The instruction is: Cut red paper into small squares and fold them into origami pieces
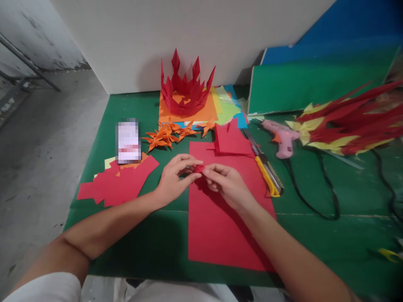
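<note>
Between my two hands is a small folded piece of red paper (199,168), pinched at both sides. My left hand (175,175) grips its left side with thumb and fingers closed. Its right side sits between the thumb and fingertips of my right hand (224,181). Fingers cover most of the piece, so its full shape is hidden. Both hands hover over the upper left part of a large red paper sheet (226,235). Just beyond them lie cut red paper pieces (231,138), and to the right rests a yellow box cutter (266,170).
A red paper crown (185,100) stands on coloured sheets at the back, with orange folded paper flowers (166,133) before it. Red scraps (118,184) and a blurred-out phone-like rectangle (128,140) lie left. Rightward are a pink glue gun (283,138), its cord, and a red-yellow paper bundle (352,121).
</note>
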Demonstrator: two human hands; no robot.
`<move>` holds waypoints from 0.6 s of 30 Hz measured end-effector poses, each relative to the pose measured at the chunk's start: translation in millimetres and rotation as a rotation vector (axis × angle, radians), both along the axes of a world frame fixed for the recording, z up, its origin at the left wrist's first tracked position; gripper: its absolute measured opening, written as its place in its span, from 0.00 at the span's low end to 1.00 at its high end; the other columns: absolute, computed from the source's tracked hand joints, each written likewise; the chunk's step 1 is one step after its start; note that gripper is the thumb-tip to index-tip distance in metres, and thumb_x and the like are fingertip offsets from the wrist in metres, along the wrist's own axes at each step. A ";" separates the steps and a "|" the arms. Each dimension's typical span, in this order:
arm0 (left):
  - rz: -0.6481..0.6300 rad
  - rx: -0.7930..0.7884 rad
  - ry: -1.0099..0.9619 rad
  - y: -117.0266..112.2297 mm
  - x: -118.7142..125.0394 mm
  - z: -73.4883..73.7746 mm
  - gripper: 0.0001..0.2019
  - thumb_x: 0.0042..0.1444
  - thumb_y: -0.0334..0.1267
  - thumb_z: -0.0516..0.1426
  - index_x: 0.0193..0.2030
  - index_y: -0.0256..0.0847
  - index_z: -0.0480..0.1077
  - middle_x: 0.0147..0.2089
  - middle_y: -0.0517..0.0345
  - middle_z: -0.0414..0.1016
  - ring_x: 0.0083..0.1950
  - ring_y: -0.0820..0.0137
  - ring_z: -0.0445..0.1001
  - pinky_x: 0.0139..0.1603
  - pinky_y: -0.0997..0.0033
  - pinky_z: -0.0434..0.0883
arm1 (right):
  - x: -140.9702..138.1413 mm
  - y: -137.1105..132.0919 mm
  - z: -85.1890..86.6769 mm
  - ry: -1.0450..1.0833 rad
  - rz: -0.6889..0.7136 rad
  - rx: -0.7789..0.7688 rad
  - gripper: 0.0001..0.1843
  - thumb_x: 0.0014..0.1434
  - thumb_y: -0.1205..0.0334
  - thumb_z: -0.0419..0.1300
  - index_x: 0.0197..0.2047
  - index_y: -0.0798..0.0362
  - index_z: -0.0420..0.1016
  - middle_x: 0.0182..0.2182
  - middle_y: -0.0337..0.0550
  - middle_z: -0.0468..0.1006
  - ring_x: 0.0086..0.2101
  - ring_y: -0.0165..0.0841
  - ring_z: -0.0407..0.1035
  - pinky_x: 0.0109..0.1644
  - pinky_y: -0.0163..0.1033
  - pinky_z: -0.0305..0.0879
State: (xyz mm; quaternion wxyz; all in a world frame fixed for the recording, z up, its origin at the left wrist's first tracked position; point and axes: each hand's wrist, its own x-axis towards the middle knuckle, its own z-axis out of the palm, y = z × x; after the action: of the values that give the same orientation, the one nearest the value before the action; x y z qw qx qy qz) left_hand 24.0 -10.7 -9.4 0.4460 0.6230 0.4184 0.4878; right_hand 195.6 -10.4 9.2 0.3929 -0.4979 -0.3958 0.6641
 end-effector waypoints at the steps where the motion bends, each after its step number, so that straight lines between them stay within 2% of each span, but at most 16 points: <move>1: -0.008 -0.082 -0.045 0.7 0.2 0.3 0.11 0.53 0.37 0.65 0.44 0.44 0.77 0.47 0.53 0.73 0.40 0.74 0.74 0.42 0.72 0.76 | 0.7 -0.5 0.0 -0.056 -0.010 0.059 0.16 0.47 0.50 0.69 0.26 0.54 0.75 0.16 0.32 0.67 0.17 0.22 0.56 0.20 0.31 0.51; 6: -0.038 -0.402 -0.208 5.3 1.8 0.4 0.18 0.44 0.42 0.69 0.43 0.40 0.79 0.35 0.57 0.76 0.36 0.74 0.73 0.41 0.70 0.76 | 1.0 -4.1 0.5 -0.384 -0.065 0.437 0.09 0.54 0.55 0.65 0.29 0.52 0.77 0.24 0.39 0.78 0.24 0.30 0.69 0.28 0.36 0.66; 10: -0.031 -0.538 -0.286 7.2 2.6 1.8 0.21 0.40 0.42 0.71 0.43 0.40 0.79 0.32 0.59 0.77 0.32 0.76 0.72 0.38 0.72 0.74 | 4.9 -4.8 0.5 -0.617 -0.110 0.699 0.08 0.60 0.60 0.60 0.31 0.51 0.77 0.25 0.40 0.80 0.25 0.32 0.72 0.30 0.37 0.68; 12: -0.044 -0.592 -0.316 7.6 2.5 3.2 0.22 0.38 0.42 0.71 0.43 0.40 0.79 0.32 0.59 0.78 0.31 0.76 0.73 0.37 0.72 0.74 | 10.4 -2.5 -0.2 -0.760 -0.141 0.905 0.06 0.61 0.63 0.60 0.33 0.50 0.77 0.27 0.41 0.81 0.27 0.33 0.73 0.32 0.38 0.69; 15: -0.060 -0.653 -0.333 8.0 2.0 5.4 0.22 0.37 0.43 0.72 0.42 0.40 0.80 0.34 0.58 0.80 0.33 0.75 0.75 0.38 0.72 0.74 | 20.6 3.0 -1.9 -0.918 -0.019 1.265 0.05 0.61 0.67 0.60 0.37 0.50 0.77 0.30 0.43 0.82 0.31 0.35 0.74 0.36 0.40 0.69; 18: -0.067 -0.660 -0.311 8.1 1.4 7.0 0.21 0.37 0.43 0.72 0.41 0.40 0.80 0.36 0.57 0.81 0.34 0.75 0.76 0.37 0.73 0.74 | 27.8 7.0 -3.2 -1.021 0.048 1.419 0.07 0.61 0.68 0.59 0.39 0.49 0.77 0.30 0.43 0.82 0.31 0.34 0.73 0.36 0.40 0.68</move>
State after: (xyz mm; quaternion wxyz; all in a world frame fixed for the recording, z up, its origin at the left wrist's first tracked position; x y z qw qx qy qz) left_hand 25.4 -2.6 -2.4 0.6971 0.3773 0.4597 0.4004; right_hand 223.5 -3.4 5.9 0.3705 -0.3641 -0.8537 -0.0351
